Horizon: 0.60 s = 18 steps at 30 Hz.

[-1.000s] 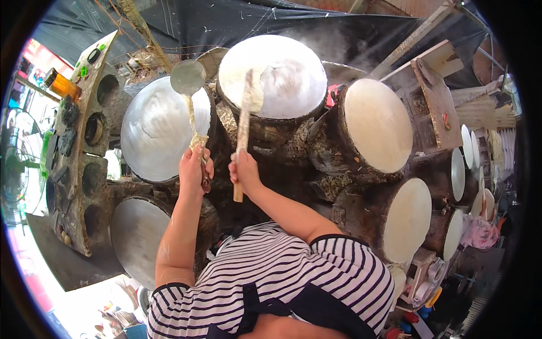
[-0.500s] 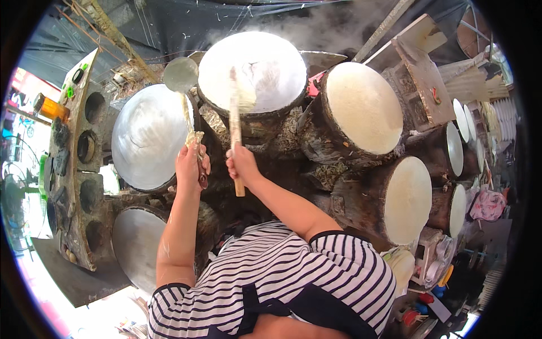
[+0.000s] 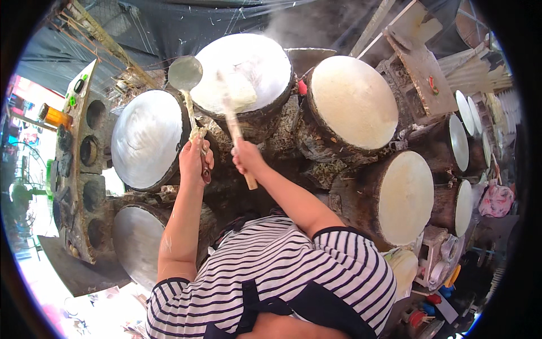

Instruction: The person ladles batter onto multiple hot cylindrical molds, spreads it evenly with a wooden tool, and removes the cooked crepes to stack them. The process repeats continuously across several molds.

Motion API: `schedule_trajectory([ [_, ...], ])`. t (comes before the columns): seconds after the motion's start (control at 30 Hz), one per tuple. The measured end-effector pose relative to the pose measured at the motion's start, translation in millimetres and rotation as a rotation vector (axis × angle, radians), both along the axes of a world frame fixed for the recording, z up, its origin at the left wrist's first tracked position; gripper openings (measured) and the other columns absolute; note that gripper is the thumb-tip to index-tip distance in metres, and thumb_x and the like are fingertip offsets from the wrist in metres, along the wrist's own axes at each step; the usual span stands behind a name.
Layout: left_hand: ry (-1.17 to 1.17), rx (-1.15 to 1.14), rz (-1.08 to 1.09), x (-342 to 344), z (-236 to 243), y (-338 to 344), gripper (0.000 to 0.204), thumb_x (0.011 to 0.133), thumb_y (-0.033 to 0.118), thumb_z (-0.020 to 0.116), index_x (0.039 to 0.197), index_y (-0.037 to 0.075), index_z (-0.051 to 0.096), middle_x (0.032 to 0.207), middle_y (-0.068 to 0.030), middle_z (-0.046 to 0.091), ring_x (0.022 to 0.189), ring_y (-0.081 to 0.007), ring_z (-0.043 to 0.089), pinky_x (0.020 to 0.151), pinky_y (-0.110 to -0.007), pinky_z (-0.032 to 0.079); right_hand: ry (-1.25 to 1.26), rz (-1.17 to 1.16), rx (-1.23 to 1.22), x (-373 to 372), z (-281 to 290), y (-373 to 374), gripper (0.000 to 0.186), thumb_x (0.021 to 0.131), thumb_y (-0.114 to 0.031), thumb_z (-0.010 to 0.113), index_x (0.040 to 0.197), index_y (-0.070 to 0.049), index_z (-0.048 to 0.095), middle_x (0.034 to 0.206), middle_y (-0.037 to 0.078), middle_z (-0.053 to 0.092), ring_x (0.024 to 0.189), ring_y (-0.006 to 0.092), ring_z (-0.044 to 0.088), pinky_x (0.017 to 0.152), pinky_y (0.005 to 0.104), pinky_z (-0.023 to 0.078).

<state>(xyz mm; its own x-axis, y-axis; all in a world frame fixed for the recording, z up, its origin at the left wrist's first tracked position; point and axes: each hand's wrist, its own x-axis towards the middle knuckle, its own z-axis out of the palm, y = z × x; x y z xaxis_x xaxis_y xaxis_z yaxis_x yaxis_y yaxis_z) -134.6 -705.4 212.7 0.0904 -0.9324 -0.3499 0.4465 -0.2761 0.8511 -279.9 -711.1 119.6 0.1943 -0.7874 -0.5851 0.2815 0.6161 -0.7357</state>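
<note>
My left hand (image 3: pixel 195 161) is closed round the batter-coated handle of a ladle (image 3: pixel 185 73), whose round metal bowl hangs just left of the far middle griddle (image 3: pixel 265 65). Wrapped in my right hand (image 3: pixel 248 158) is a wooden spatula (image 3: pixel 232 120); its far end is blurred over that griddle's left part. A pale heap (image 3: pixel 243 99) lies on the hot surface beside the spatula, and steam rises behind. To the left sits a silvery round griddle (image 3: pixel 145 140) with swirl marks. On the right a griddle (image 3: pixel 354 104) carries an even cream-coloured layer.
Another cream-covered griddle (image 3: pixel 405 198) stands nearer on the right, with several more beyond it. A bare grey griddle (image 3: pixel 138 240) is low on the left. Hollow concrete blocks (image 3: pixel 89 150) line the left side, below an orange-filled jar (image 3: pixel 55 116). Dark sheeting hangs behind.
The spatula has tilted, its far end shifting left while my right hand moved slightly right. The ladle bowl moved a little right. The whole view has shifted slightly.
</note>
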Motion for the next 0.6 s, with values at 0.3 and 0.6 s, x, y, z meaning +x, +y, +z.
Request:
schedule_trajectory([
  [0.3, -0.029, -0.032, 0.0, -34, 10, -6, 0.017, 0.093, 0.022, 0.051, 0.088, 0.005, 0.05, 0.069, -0.0025, 0.05, 0.044, -0.0112, 0.044, 0.036, -0.025, 0.036, 0.133, 0.043, 0.063, -92, -4, -18, 0.04, 0.091, -0.036, 0.037, 0.07, -0.004, 0.047, 0.049, 0.007, 0.043, 0.03, 0.0167, 0.035, 0.029, 0.0312, 0.03],
  [0.6, -0.069, -0.06, -0.027, -64, 13, -14, 0.023, 0.093, 0.027, 0.05, 0.096, 0.004, 0.05, 0.071, -0.0009, 0.047, 0.047, -0.0085, 0.042, 0.037, -0.023, 0.035, 0.74, 0.423, -0.498, -89, -59, -29, 0.021, 0.089, -0.02, 0.045, 0.088, 0.0, 0.052, 0.051, 0.012, 0.052, 0.035, 0.0235, 0.049, 0.035, 0.0375, 0.042],
])
